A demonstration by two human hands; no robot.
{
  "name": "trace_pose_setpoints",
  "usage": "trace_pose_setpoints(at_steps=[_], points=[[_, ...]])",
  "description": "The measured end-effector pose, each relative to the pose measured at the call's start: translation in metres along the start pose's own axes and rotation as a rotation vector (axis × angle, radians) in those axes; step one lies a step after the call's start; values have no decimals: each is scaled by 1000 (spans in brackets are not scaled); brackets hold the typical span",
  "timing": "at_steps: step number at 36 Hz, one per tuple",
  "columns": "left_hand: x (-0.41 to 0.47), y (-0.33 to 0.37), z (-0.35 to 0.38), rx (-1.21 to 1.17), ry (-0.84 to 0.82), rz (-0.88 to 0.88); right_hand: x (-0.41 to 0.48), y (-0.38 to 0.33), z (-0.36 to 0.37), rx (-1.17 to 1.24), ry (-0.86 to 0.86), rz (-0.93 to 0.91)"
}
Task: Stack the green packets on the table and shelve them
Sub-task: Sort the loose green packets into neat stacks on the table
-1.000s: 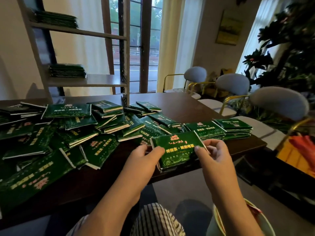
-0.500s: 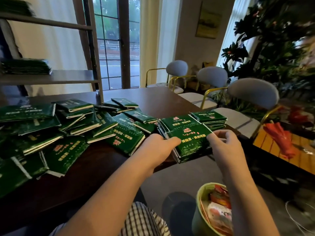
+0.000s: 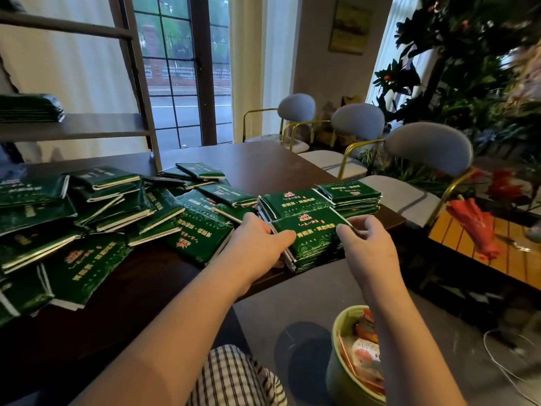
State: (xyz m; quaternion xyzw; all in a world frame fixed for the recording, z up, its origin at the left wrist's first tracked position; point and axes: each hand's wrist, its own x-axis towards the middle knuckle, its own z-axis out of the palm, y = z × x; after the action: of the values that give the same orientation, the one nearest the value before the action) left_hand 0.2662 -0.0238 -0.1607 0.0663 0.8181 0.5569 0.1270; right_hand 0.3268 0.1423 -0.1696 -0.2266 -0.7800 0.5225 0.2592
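Observation:
A stack of green packets [image 3: 314, 234] sits at the near right edge of the dark wooden table [image 3: 263, 162]. My left hand [image 3: 257, 238] grips its left side and my right hand [image 3: 366, 241] grips its right side, thumbs on the top packet. Two more neat stacks [image 3: 295, 202] [image 3: 351, 196] stand just behind it. Several loose green packets [image 3: 117, 215] lie scattered over the left half of the table. A shelf [image 3: 87, 127] at the far left carries a pile of shelved packets [image 3: 32, 108].
Three grey chairs [image 3: 427, 148] with gold frames line the table's right side. A green bin [image 3: 351, 370] with wrappers stands on the floor by my right forearm. A low wooden platform [image 3: 497, 253] with a red object lies to the right, plants behind it.
Both hands carried the held stack right and forward, setting it in front of the two neat stacks. The view swung right, so the shelf moved to the left edge.

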Motion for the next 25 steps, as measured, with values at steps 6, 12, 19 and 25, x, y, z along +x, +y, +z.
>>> trace_pose_setpoints(at_steps=[6, 12, 19, 25], points=[[14, -1, 1, 3, 25, -3, 11, 0, 8, -31, -31, -15], [29, 0, -1, -46, 49, -33, 23, -2, 17, -72, -51, -32], [45, -5, -2, -65, 66, -35, 35, 1, 22, -200, -17, -71], [54, -6, -2, -68, 81, -43, 38, 1, 28, -107, 34, -58]])
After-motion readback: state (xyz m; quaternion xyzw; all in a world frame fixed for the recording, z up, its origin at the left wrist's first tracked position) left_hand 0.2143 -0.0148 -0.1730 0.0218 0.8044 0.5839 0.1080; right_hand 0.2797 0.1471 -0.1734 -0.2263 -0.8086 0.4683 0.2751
